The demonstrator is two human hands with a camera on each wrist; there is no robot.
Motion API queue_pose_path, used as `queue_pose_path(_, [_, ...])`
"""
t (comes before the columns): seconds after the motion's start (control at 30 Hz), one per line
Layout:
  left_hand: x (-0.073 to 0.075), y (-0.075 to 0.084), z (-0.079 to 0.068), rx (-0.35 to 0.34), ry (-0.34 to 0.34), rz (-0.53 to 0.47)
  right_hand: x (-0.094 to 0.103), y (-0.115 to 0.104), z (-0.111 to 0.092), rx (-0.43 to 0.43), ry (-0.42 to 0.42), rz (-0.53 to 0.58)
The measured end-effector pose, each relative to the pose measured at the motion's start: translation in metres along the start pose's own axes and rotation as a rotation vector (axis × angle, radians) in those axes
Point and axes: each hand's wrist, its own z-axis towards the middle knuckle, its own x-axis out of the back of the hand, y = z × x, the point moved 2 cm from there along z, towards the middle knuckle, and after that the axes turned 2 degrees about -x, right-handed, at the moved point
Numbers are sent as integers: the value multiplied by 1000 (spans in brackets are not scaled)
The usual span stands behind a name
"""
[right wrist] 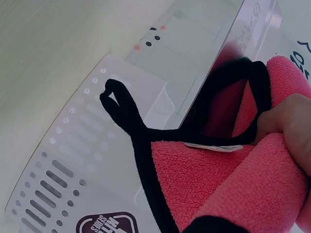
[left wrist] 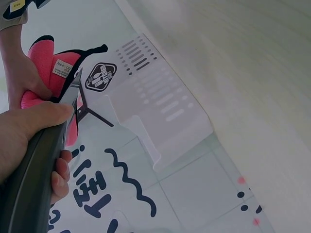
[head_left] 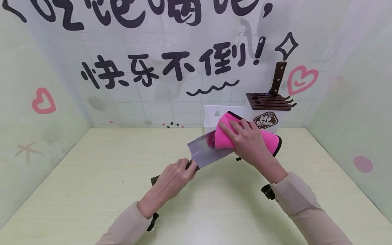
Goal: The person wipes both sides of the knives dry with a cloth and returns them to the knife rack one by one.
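Observation:
A cleaver with a wide shiny blade (head_left: 203, 153) is held slanting above the table, its tip end up to the right. My left hand (head_left: 176, 177) grips its dark handle (left wrist: 34, 165), thumb along the top near the blade. My right hand (head_left: 249, 141) holds a folded pink cloth (head_left: 225, 136) with black edging against the far part of the blade, which the cloth partly covers. In the right wrist view the cloth (right wrist: 223, 184) shows a black hanging loop, and the blade (right wrist: 243, 34) mirrors its pink.
Behind the cloth, against the back wall, stands a white knife holder (head_left: 211, 115) with a brown slotted top (head_left: 268, 101) and side hooks. A dark riveted handle (head_left: 277, 78) rises from it. Printed walls enclose the pale wooden table (head_left: 92, 190) at the back and both sides.

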Motion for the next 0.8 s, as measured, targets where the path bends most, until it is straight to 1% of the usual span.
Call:
queue_pose_path(0.13, [0,0,1,-3,3,2,0,-2,0,5,7,-14])
queue_pose_path(0.23, [0,-1,1,-3,5,8,1,-2,1,-3,29,-9])
queue_pose_path(0.37, [1,-1,2,-2,5,10,3,-2,0,-26,83,-1])
queue_pose_path(0.53, [1,-1,3,3,3,0,5,2,1,-61,155,-20])
queue_pose_path(0.7, [2,0,3,5,3,-6,8,5,0,-103,193,-16])
queue_pose_path(0.8, [2,0,2,6,3,-4,11,4,0,-97,212,-12])
